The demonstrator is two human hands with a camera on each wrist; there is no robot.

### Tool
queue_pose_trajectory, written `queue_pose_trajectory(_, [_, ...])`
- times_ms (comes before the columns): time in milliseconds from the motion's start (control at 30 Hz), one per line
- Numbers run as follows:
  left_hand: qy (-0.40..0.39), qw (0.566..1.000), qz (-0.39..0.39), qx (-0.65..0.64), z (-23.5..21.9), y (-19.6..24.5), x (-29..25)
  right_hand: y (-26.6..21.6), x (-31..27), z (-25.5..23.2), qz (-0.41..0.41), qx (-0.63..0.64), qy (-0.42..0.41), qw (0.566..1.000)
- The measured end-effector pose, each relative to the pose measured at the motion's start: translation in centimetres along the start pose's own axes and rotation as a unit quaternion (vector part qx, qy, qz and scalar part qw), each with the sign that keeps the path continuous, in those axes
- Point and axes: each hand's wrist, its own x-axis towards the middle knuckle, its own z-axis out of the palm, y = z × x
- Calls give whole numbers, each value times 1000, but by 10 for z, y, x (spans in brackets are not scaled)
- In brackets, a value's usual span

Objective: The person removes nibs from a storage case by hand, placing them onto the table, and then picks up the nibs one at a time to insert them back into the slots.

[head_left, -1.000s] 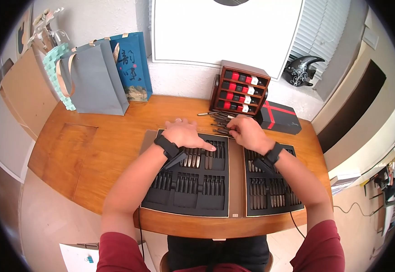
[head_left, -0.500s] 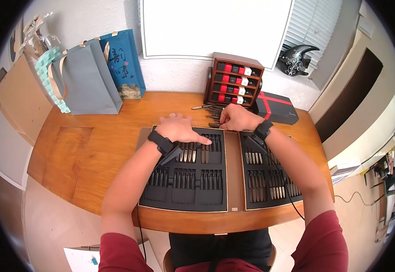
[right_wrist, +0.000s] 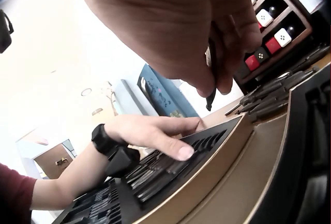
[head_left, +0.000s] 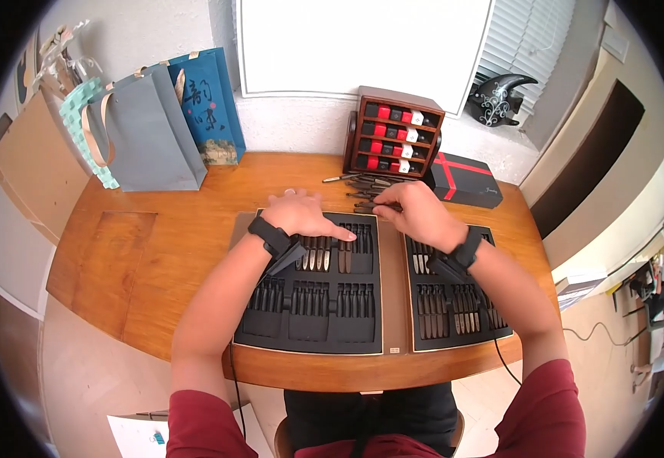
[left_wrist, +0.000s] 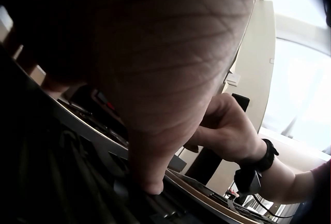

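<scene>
My left hand point(head_left: 298, 215) lies spread across the far edge of the left black tray point(head_left: 320, 278), its fingers straight. Its thumb rests by the slim tools in the far right compartment. In the right wrist view, my right hand point(right_wrist: 207, 32) pinches a slim dark metal tool point(right_wrist: 210, 102) between thumb and fingers, one end pointing down. A loose pile of similar tools point(head_left: 362, 183) lies on the table just beyond that hand. The right black tray point(head_left: 461, 343), partly covered by the right wrist, holds rows of tools in compartments.
Behind the pile stands a wooden rack point(head_left: 400, 95) of red, black and white pieces, next to a black box point(head_left: 465, 183) with a red ribbon. Grey point(head_left: 152, 137) and blue point(head_left: 213, 95) paper bags stand at the back left. Cables hang from both wrists.
The right hand has reached into the tool pile, then drawn back slightly toward the right tray with a tool in its fingers. The left hand has stayed on the left tray.
</scene>
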Motion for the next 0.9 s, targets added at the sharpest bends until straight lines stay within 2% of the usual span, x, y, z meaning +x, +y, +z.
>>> queue_pose_trajectory(67, [3, 1000, -1, -1, 1, 0, 1, -13, -12, 0, -5, 17, 11, 1000])
queue_pose_trajectory(167, [6, 1000, 3, 1, 1, -1, 2, -28, -28, 3, -76, -23, 6, 997])
queue_pose_trajectory(300, [0, 1000, 9, 9, 0, -4, 1, -34, -34, 16, -110, -93, 17, 989])
queue_pose_trajectory(400, [8, 1000, 9, 10, 1, -5, 3, -35, -33, 25, -143, -93, 1, 985])
queue_pose_trajectory(433, [12, 1000, 4, 4, 1, -3, 2, -38, -33, 27, -146, -105, -22, 983])
queue_pose_trajectory(600, [-3, 999, -30, 15, -3, 9, -5, -59, -45, 40, -136, -116, -30, 983])
queue_pose_trajectory(700, [-1, 999, -33, 25, -3, 12, -8, -67, -45, 40, -123, -152, -94, 976])
queue_pose_trajectory(767, [-2, 999, -29, 29, -2, 13, -7, -66, -47, 44, -136, -167, -78, 973])
queue_pose_trajectory(833, [41, 998, -28, 41, 3, 13, -7, -66, -51, 45, -151, -180, -66, 970])
queue_pose_trajectory(900, [22, 998, -37, 34, -1, 14, -7, -70, -56, 43, -153, -192, -74, 967])
